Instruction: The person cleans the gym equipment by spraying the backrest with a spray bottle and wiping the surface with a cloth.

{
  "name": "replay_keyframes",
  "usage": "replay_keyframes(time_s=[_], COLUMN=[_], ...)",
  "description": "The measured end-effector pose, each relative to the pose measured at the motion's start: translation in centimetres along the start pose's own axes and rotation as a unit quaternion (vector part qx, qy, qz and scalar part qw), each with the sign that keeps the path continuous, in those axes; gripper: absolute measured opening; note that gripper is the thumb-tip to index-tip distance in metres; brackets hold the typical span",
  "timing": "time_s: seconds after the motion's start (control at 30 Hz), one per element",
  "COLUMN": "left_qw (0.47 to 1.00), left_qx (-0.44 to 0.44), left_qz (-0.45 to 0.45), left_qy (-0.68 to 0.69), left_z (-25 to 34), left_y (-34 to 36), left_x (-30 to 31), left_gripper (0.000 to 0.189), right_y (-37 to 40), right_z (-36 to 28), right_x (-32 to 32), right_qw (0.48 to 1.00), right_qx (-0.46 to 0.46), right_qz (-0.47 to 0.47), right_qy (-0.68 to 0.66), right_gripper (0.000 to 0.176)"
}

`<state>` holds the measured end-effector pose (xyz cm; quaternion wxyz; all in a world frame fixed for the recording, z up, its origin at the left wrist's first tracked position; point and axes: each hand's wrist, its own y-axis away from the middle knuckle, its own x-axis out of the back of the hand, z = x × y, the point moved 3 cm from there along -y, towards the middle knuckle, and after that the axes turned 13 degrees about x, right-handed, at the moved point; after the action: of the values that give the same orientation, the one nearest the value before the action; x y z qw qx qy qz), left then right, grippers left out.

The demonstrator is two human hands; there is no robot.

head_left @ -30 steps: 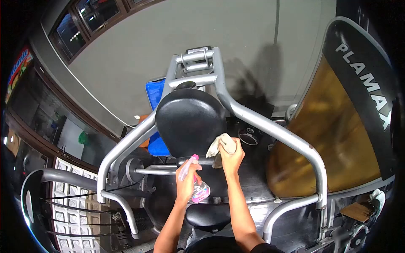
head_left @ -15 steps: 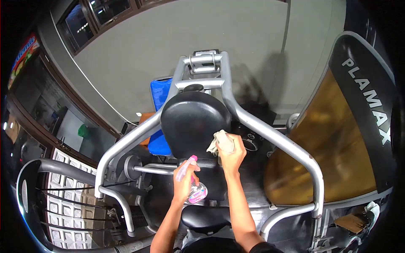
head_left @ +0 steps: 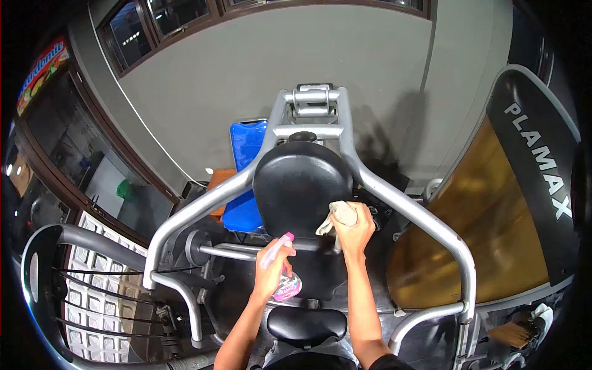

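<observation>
My left hand (head_left: pixel 271 269) is wrapped round a spray bottle (head_left: pixel 288 287) with a pink nozzle and a pink label, its nozzle tilted up. In my right hand (head_left: pixel 356 229) is a bunched cream cloth (head_left: pixel 339 216), held by the lower right edge of the black padded backrest (head_left: pixel 302 185). The cloth overlaps that edge in this view. Below both hands lies a small black seat pad (head_left: pixel 307 325). The backrest sits within a silver tubular frame (head_left: pixel 425 216) of an exercise machine, whose bars run out on both sides of my arms.
A blue chair (head_left: pixel 248 142) stands behind the frame at left, against the grey wall (head_left: pixel 246 74). At right rises a large panel lettered PLAMAX (head_left: pixel 536 148). A second machine arm with cables (head_left: pixel 98 277) is at lower left, near a glass door.
The view has shifted, so the machine appears slightly lower and further right. My right hand with the cloth has stayed by the backrest's lower right edge; my left still holds the spray bottle.
</observation>
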<state>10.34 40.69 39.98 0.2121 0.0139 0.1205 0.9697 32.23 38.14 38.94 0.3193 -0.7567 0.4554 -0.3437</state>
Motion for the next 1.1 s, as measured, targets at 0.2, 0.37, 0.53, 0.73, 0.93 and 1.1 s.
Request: replay_keyframes(time_s=[0.2,0.37,0.53,0.73,0.93,1.1], left_qw=[0.999,0.998,0.998,0.997,0.992,0.989], left_qx=[0.025,0.029,0.021,0.017,0.029,0.028], left_qz=[-0.018,-0.045,-0.062,-0.076,-0.112,-0.128], left_qy=[0.021,0.025,0.007,0.004,0.041,0.069], left_z=[0.0,0.1,1.0,1.1,0.3,0.1], left_y=[0.0,-0.4,-0.7,-1.5,-2.6,-3.3], left_x=[0.5,0.9,2.1,3.8,4.7,5.6], left_gripper=[0.038,0.037,0.039,0.037,0.031,0.030], right_y=[0.9,2.6,2.8,-1.4,1.5,3.8], right_z=[-1.3,-1.9,-1.9,-3.6,-4.5,-4.8], right_x=[-0.8,-1.5,-0.3,-0.9,-3.0,-3.3], right_qw=[0.998,0.999,0.993,0.994,0.993,0.983], right_qx=[0.044,0.038,0.058,0.063,0.069,0.088], right_qz=[0.037,-0.008,-0.074,-0.027,-0.024,-0.079], right_qy=[-0.004,0.030,0.075,0.091,0.091,0.140], right_gripper=[0.039,0.038,0.036,0.031,0.036,0.034])
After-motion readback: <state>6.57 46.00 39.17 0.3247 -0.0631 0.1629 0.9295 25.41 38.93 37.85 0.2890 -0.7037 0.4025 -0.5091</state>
